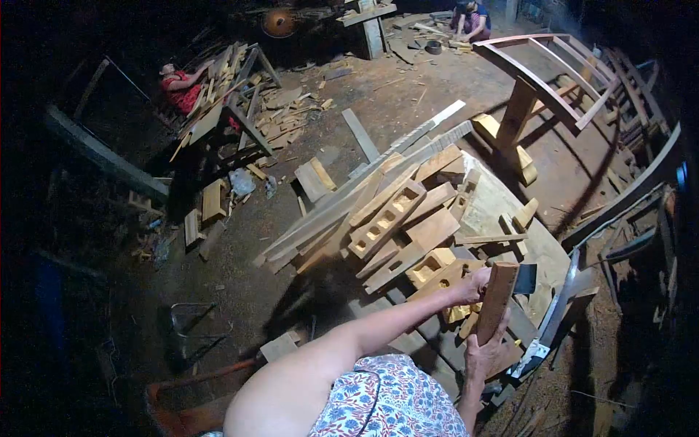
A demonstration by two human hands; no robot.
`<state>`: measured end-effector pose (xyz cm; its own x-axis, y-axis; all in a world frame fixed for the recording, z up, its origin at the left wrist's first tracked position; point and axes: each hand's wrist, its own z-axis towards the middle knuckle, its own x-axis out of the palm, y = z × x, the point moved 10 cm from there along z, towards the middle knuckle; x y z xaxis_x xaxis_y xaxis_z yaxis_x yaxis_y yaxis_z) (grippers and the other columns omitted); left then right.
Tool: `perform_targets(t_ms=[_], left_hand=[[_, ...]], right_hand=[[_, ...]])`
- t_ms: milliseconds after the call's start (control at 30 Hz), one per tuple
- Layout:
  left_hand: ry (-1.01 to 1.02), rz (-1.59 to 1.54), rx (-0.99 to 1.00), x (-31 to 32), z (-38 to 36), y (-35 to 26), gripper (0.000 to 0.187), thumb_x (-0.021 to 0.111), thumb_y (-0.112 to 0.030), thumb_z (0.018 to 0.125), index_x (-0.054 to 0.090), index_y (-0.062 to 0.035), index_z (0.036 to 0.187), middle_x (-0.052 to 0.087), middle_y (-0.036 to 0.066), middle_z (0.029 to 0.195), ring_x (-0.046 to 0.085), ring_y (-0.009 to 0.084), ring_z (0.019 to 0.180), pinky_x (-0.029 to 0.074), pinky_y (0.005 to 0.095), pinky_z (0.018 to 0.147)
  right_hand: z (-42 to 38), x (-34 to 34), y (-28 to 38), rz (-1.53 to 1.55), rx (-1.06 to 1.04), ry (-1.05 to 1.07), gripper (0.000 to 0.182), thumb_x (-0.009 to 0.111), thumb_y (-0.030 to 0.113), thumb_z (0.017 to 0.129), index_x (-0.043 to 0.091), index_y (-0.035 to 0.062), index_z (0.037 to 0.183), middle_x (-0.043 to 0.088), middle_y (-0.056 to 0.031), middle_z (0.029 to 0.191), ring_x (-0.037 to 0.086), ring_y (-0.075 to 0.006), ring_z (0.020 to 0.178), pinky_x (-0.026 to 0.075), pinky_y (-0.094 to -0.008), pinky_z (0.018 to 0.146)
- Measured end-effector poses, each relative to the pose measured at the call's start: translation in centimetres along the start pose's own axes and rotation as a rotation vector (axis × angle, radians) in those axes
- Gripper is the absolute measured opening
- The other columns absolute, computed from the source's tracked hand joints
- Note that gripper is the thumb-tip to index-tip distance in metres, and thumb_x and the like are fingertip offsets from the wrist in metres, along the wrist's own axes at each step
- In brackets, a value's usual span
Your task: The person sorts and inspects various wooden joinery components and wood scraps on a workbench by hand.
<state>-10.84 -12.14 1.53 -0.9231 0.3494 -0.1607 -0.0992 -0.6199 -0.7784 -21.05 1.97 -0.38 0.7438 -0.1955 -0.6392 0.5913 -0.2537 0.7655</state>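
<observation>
A squared length of wood (pixel 498 302) stands upright, slightly tilted, in front of me. My right hand (pixel 486 353) grips it low down, with fingers wrapped round its side. My left hand (pixel 475 285) is closed just left of the wood's upper part, its fingers partly hidden. A dark, flat, blade-like piece (pixel 526 278) shows on the other side of the wood; whether my left hand holds it is hidden. Just beyond my left hand lie a block with round holes (pixel 442 282) and a hollowed block (pixel 429 268).
A mortised beam (pixel 387 220) lies among stacked boards on the bench. A wooden frame (pixel 582 109) stands at the right. One person in red (pixel 182 89) sits beside a wood-laden rack (pixel 226 102); another person (pixel 473 22) crouches at the back. Wood scraps (pixel 291 120) litter the ground.
</observation>
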Motion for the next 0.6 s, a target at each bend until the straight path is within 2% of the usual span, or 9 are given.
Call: perform_targets(t_ms=[100, 133, 167, 233, 367, 433, 533, 567, 600], left_hand=[[0.022, -0.081, -0.049, 1.7, -1.1, 0.2, 0.049, 0.069, -0.021, 0.069, 0.051, -0.0005, 0.109, 0.053, 0.020, 0.097, 0.050, 0.0370, 0.094, 0.040, 0.0410, 0.087], [0.085, 0.135, -0.062, 4.3, -4.1, 6.7, 0.050, 0.070, -0.022, 0.069, 0.051, -0.0015, 0.110, 0.053, 0.019, 0.098, 0.051, 0.0368, 0.095, 0.040, 0.0409, 0.086], [0.112, 0.050, -0.066, 4.5, -4.4, 7.3, 0.048, 0.069, -0.022, 0.069, 0.051, -0.0029, 0.109, 0.054, 0.017, 0.097, 0.051, 0.0356, 0.095, 0.041, 0.0404, 0.084], [0.098, 0.071, -0.130, 3.2, -2.8, 5.0, 0.046, 0.070, -0.023, 0.069, 0.051, -0.0042, 0.106, 0.055, 0.015, 0.095, 0.052, 0.0337, 0.094, 0.041, 0.0397, 0.083], [0.109, 0.040, -0.214, 2.3, -2.2, 3.8, 0.045, 0.071, -0.026, 0.070, 0.052, -0.0043, 0.104, 0.055, 0.015, 0.098, 0.053, 0.0323, 0.095, 0.042, 0.0403, 0.083], [0.119, 0.063, -0.214, 2.4, -2.4, 4.2, 0.049, 0.072, -0.026, 0.069, 0.051, -0.0039, 0.107, 0.055, 0.016, 0.099, 0.053, 0.0331, 0.098, 0.042, 0.0396, 0.084], [0.141, 0.085, -0.189, 2.9, -1.8, 3.5, 0.051, 0.070, -0.028, 0.072, 0.050, -0.0039, 0.112, 0.055, 0.014, 0.103, 0.052, 0.0308, 0.101, 0.041, 0.0384, 0.087], [0.142, 0.069, -0.208, 2.3, -2.9, 2.0, 0.049, 0.069, -0.027, 0.073, 0.050, -0.0039, 0.112, 0.054, 0.014, 0.105, 0.051, 0.0298, 0.103, 0.040, 0.0379, 0.089], [0.143, 0.054, -0.227, 1.6, -2.6, 1.1, 0.048, 0.067, -0.026, 0.074, 0.050, -0.0039, 0.113, 0.054, 0.014, 0.106, 0.050, 0.0289, 0.104, 0.039, 0.0374, 0.090]], right_hand=[[-0.4, -2.0, 4.1, 0.034, -0.047, -0.002, 0.087, 0.052, 0.003, 0.065, 0.020, 0.0221, 0.144, 0.050, -0.0208, 0.122, 0.055, -0.0333, 0.101, 0.042, -0.0382, 0.088], [-0.7, -2.7, 4.4, 0.107, -0.003, 0.021, 0.080, 0.055, 0.003, 0.071, 0.023, 0.0173, 0.143, 0.045, -0.0196, 0.129, 0.049, -0.0318, 0.113, 0.038, -0.0367, 0.094], [-0.9, -4.1, 6.0, 0.095, -0.144, -0.103, 0.080, 0.065, 0.022, 0.075, 0.021, 0.0140, 0.142, 0.048, -0.0241, 0.124, 0.053, -0.0391, 0.106, 0.043, -0.0414, 0.087], [-0.7, -6.3, 8.8, -0.034, -0.343, -0.331, 0.076, 0.065, 0.023, 0.080, 0.022, 0.0115, 0.141, 0.047, -0.0226, 0.126, 0.053, -0.0350, 0.108, 0.043, -0.0402, 0.088], [1.6, -7.3, 12.4, 0.130, -0.331, -0.237, 0.075, 0.064, 0.014, 0.079, 0.022, 0.0119, 0.141, 0.047, -0.0222, 0.126, 0.052, -0.0323, 0.111, 0.042, -0.0390, 0.090], [0.9, -7.3, 12.9, 0.271, -0.294, -0.214, 0.067, 0.059, 0.011, 0.079, 0.027, 0.0054, 0.137, 0.040, -0.0183, 0.132, 0.041, -0.0293, 0.121, 0.030, -0.0355, 0.100], [-1.4, -6.7, 18.1, 0.125, -0.734, -0.134, 0.081, 0.070, 0.019, 0.067, 0.030, 0.0103, 0.137, 0.048, -0.0208, 0.122, 0.051, -0.0355, 0.110, 0.040, -0.0400, 0.093], [-0.3, -5.2, 18.0, 0.008, -0.511, 0.067, 0.086, 0.072, 0.016, 0.065, 0.027, 0.0128, 0.138, 0.053, -0.0213, 0.114, 0.056, -0.0382, 0.099, 0.046, -0.0400, 0.085], [-0.6, -4.8, 18.4, -0.040, -0.559, 0.088, 0.089, 0.073, 0.015, 0.063, 0.027, 0.0130, 0.139, 0.055, -0.0203, 0.109, 0.058, -0.0374, 0.094, 0.048, -0.0401, 0.079]])
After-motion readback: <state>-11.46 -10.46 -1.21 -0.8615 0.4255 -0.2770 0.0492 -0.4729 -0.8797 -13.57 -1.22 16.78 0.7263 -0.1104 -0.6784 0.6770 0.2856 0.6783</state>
